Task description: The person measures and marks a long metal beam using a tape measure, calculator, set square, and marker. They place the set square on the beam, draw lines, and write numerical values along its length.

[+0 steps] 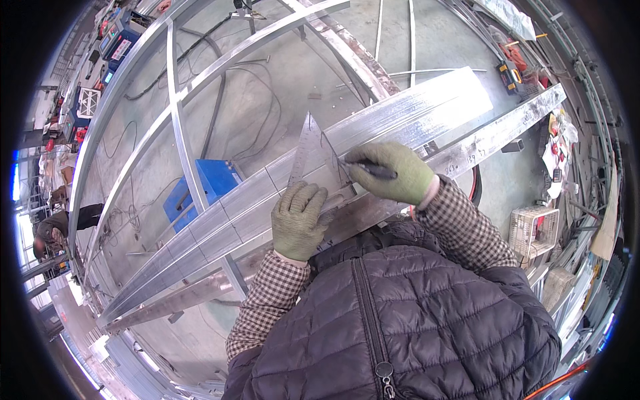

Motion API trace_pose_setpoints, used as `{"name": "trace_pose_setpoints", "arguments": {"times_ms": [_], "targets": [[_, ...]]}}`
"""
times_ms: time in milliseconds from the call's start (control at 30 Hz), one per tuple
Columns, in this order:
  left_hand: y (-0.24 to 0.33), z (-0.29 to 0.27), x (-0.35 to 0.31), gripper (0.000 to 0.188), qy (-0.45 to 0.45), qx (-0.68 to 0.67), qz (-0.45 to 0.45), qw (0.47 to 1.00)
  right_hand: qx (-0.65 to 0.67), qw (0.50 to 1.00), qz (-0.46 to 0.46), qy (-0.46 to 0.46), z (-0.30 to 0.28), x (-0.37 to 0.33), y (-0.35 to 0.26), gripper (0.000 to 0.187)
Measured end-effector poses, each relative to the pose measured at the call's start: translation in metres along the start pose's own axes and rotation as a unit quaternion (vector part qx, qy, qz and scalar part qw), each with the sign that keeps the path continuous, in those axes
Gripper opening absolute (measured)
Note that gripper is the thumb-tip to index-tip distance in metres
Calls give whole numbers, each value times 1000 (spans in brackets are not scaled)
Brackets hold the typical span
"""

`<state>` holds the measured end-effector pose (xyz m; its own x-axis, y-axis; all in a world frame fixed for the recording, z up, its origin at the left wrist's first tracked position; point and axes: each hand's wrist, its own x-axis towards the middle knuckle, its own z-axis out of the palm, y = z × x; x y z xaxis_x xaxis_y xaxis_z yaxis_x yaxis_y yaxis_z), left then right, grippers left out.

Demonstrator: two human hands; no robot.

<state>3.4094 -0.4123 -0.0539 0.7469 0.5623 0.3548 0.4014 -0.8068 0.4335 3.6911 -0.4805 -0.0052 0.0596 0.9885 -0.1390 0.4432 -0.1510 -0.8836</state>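
Note:
Long shiny metal profiles (247,200) lie side by side in front of me, crossed by several dark lines. A metal triangular set square (308,148) rests on them, its tip pointing away from me. My left hand (299,219), in a green glove, holds the square by its near end, fingers bent over it. Just to the right, my right hand (395,175), gloved too, grips a dark marker pen (377,169). The pen points left, close to the square's right edge. The fingers partly hide the pen, so I cannot tell whether its tip touches metal.
A marked steel beam (497,137) runs along the near side of the profiles. Beyond stand curved metal frames (230,59) and a blue box (212,187). Cables lie on the concrete floor. At right is a white plastic crate (533,232); another person (59,233) bends at far left.

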Motion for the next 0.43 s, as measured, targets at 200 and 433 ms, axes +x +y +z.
{"name": "trace_pose_setpoints", "arguments": {"times_ms": [200, 433], "targets": [[-1, -8, 2, 44, -34, -2, 3, 999, 24, 998, -51, 23, -16, -45, 1, 25], [-5, -9, 17, 45, -73, 15, 78, 994, 154, 967, 31, 201, -45, -49, 36, 26]]}}
